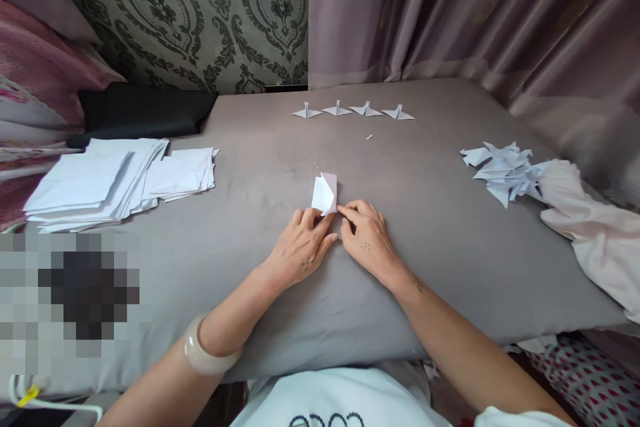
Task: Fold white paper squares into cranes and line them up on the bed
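A small piece of white paper, folded with a pointed flap on top, lies flat on the grey-covered table in front of me. My left hand holds its lower edge down with the fingertips, the thumb pointing toward my other hand. At the paper's lower right corner, the index finger of my right hand presses on the edge, while the other fingers curl inward. The fingertips hide part of the paper's lower edge.
Several folded paper cranes stand in a row at the back, near a tiny paper scrap. More cranes are heaped in a pile beside a pale cloth. Large sheets, smaller sheets and a black item lie left.
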Available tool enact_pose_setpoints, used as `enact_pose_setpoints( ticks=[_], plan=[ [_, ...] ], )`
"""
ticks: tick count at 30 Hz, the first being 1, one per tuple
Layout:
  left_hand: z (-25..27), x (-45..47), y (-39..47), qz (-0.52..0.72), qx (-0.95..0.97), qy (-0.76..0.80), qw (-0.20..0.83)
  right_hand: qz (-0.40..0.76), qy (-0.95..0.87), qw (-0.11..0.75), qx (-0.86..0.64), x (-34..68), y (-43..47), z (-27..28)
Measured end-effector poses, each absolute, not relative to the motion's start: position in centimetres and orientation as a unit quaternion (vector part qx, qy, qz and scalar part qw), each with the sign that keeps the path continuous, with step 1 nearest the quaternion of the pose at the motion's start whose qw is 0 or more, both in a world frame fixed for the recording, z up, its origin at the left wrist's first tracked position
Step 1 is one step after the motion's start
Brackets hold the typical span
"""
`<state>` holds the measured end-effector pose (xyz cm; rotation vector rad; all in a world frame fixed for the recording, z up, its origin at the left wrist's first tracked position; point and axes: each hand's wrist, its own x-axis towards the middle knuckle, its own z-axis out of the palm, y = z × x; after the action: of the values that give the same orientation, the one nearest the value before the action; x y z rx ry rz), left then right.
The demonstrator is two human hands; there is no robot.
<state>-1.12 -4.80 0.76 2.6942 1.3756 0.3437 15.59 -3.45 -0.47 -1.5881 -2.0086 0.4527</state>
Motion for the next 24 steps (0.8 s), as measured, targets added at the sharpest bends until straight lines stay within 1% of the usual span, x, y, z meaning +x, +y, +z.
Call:
enact_pose_setpoints(
  ticks=[5,8,12,15,17,19,21,24],
  plan=[
    [0.5,-1.1,-4.6,0.122,0.877,0.462,0.059,0.179,-0.741,0.252,-0.597,15.6,-3.5,-0.3],
    [0.6,-1.4,-4.6,0.142,0.869,0.466,0.088,0.174,-0.743,0.243,-0.599,15.6,-3.6,-0.3],
    [0.6,-2.0,-4.6,0.222,0.820,0.491,0.193,0.150,-0.760,0.226,-0.591,15.5,-4.0,0.0],
    [0.5,-2.2,-4.4,0.291,0.738,0.540,0.281,0.119,-0.777,0.207,-0.582,15.3,-4.3,0.5],
    [0.3,-2.0,-4.2,0.333,0.678,0.571,0.322,0.098,-0.787,0.193,-0.578,15.1,-4.5,0.7],
    [0.3,-1.7,-3.9,0.354,0.647,0.587,0.334,0.083,-0.795,0.179,-0.574,15.0,-4.5,0.9],
    [0.3,-1.3,-3.6,0.348,0.645,0.600,0.321,0.082,-0.797,0.178,-0.572,15.1,-4.4,0.8],
    [0.5,-0.9,-3.2,0.334,0.642,0.620,0.303,0.114,-0.781,0.212,-0.576,15.4,-4.2,0.5]
  ],
)
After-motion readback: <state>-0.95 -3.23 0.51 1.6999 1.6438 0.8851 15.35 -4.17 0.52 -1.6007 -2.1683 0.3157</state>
